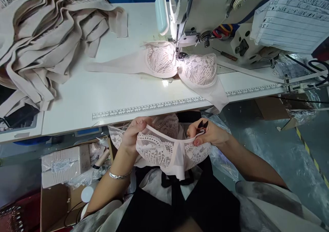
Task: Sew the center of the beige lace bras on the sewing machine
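Head view. One pale pink lace bra [155, 153], held up in front of my chest, just below the table edge, its upper trim drawn between both my hands. My left hand [133, 132]: closed, thumb and fingers pinching the trim at one end; silver bracelet [119, 175] on that wrist. My right hand [209, 132]: closed, thumb and curled fingers gripping the other end; two dark pointed tips [203, 124] stand out above the fingers, possibly thread snips, though the grip hides the rest.

On the white table [115, 88]: one second bra [199, 71], laid out with its middle at the needle of the sewing machine [210, 5], one wing stretched to the left, the other overhanging the near edge. One printed ruler [159, 107] along that edge. One heap of beige fabric strips [64, 26], far left. One tool with a wooden handle [228, 56], beside the machine. One handwritten sheet [293, 19], upper right.

Below, to my left: one plastic-wrapped carton [64, 165], above an open cardboard box [55, 204].
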The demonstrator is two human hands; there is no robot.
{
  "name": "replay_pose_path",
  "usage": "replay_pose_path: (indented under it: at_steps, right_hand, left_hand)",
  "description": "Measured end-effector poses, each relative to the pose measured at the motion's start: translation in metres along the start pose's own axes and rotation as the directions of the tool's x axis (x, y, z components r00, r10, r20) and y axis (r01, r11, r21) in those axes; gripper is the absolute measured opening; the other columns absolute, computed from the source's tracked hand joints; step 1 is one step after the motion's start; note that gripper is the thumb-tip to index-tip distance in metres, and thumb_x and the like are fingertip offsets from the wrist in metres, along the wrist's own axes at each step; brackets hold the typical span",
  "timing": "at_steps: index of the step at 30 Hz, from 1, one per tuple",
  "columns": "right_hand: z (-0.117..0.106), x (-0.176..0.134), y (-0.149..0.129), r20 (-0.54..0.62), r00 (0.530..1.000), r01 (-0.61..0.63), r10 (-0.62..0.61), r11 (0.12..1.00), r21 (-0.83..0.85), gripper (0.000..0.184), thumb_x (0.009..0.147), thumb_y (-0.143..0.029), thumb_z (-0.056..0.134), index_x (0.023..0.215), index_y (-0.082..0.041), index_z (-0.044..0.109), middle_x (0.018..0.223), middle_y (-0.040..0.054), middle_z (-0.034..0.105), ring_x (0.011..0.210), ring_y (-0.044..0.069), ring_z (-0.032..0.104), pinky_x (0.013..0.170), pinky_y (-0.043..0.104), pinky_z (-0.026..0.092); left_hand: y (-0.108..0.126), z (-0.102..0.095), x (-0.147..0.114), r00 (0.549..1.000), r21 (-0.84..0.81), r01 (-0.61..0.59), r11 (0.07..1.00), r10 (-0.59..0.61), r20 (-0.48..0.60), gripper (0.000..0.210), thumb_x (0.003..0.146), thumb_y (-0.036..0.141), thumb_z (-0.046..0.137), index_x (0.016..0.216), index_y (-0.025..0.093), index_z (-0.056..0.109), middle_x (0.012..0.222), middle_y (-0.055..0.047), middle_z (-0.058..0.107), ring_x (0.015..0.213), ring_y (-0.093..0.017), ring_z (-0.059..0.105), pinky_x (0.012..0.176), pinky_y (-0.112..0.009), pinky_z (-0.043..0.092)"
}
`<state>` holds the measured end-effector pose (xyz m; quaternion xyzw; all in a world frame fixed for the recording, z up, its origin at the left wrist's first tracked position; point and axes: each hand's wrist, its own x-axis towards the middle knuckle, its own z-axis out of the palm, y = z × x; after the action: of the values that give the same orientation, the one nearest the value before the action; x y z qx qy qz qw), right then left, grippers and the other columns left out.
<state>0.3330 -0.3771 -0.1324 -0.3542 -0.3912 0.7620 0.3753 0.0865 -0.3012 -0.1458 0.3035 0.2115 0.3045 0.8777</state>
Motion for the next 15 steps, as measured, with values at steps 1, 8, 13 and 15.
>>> replay_pose_path:
  at_steps: [1, 8, 13, 15]
  right_hand:
    - [-0.001, 0.0, 0.001, 0.007, 1.0, 0.005, -0.006, 1.0, 0.007, 0.03, 0.064, -0.035, 0.094, 0.069, -0.014, 0.073, 0.059, -0.0025, 0.059, 0.052, 0.007, 0.049, 0.049, 0.021, 0.039]
    - [-0.001, 0.001, 0.003, 0.056, 0.997, 0.05, -0.051, 0.999, 0.014, 0.035, 0.065, -0.038, 0.094, 0.065, -0.014, 0.068, 0.052, -0.0089, 0.042, 0.048, 0.005, 0.038, 0.049, 0.021, 0.038]
    - [-0.004, 0.002, -0.002, 0.098, 0.993, 0.079, -0.069, 0.991, -0.108, 0.041, 0.073, -0.046, 0.088, 0.067, -0.014, 0.063, 0.058, -0.0074, 0.047, 0.051, 0.005, 0.038, 0.049, 0.021, 0.033]
    - [-0.005, 0.003, -0.009, 0.154, 0.987, 0.09, -0.052, 0.963, -0.254, 0.042, 0.08, -0.055, 0.08, 0.082, -0.014, 0.068, 0.059, -0.0083, 0.045, 0.051, 0.005, 0.036, 0.05, 0.021, 0.031]
  left_hand:
    - [0.0, 0.0, 0.0, 1.0, 0.005, -0.002, 1.0, 0.002, 0.002, 0.061, 0.075, 0.045, 0.081, 0.049, 0.02, 0.032, 0.041, 0.007, 0.028, 0.033, -0.006, 0.027, 0.034, -0.02, 0.026]
    - [0.0, -0.008, -0.003, 0.999, 0.058, 0.012, 0.998, -0.01, -0.037, 0.061, 0.072, 0.05, 0.083, 0.049, 0.021, 0.035, 0.041, 0.006, 0.032, 0.034, -0.008, 0.031, 0.034, -0.021, 0.028]
    - [-0.001, -0.002, -0.001, 1.0, 0.03, 0.014, 0.999, -0.013, -0.024, 0.061, 0.075, 0.05, 0.081, 0.05, 0.021, 0.035, 0.041, 0.006, 0.029, 0.033, -0.007, 0.029, 0.033, -0.021, 0.026]
    - [-0.004, 0.006, 0.006, 0.999, 0.004, 0.033, 0.999, -0.033, -0.014, 0.061, 0.076, 0.049, 0.081, 0.051, 0.021, 0.034, 0.042, 0.008, 0.026, 0.033, -0.006, 0.026, 0.033, -0.021, 0.025]
